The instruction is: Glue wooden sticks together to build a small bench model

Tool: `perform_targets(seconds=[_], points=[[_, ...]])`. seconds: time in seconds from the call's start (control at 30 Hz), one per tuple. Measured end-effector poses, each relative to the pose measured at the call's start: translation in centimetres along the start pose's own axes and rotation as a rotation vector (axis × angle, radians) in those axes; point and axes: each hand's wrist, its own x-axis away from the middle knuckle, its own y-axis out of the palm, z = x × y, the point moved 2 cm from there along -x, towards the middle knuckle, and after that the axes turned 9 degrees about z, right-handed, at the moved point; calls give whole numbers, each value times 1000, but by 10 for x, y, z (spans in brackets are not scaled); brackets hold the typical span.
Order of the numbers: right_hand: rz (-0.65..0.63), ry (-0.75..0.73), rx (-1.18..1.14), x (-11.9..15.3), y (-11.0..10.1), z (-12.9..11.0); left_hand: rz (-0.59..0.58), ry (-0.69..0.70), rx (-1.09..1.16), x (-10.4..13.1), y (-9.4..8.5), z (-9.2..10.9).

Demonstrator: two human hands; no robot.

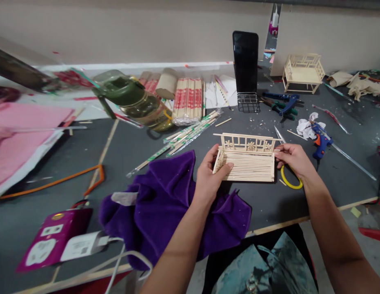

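Note:
A miniature bench [249, 166] built of thin wooden sticks is held above the table, its slatted seat facing me and its decorated back rail [249, 143] along the far side. My left hand [210, 171] wraps its left end, thumb on the slats. At the right back corner, the thumb and fingers of my right hand [290, 159] pinch the bench frame; whether a small loose piece is also between them is hidden. Beneath the right hand lie scissors with yellow handles [292, 183]. A purple cloth [165, 196] is bunched below the left hand.
Behind stand a phone [245, 61] on a wire stand, bundled sticks [188, 98] and a green bottle [137, 100]. Pliers [284, 106], a blue glue gun [321, 141] and a finished small stick chair [304, 73] are right. A magenta power strip [56, 234] with cables sits front left.

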Motion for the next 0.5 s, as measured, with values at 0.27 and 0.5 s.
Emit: perform_targets(seconds=[0.27,0.5], points=[[4,-15,46,0,-3,1,4,1,3,0,1,-1],[1,-36,73,1,-2,-1,0,3,-11,-1,-1,-2]])
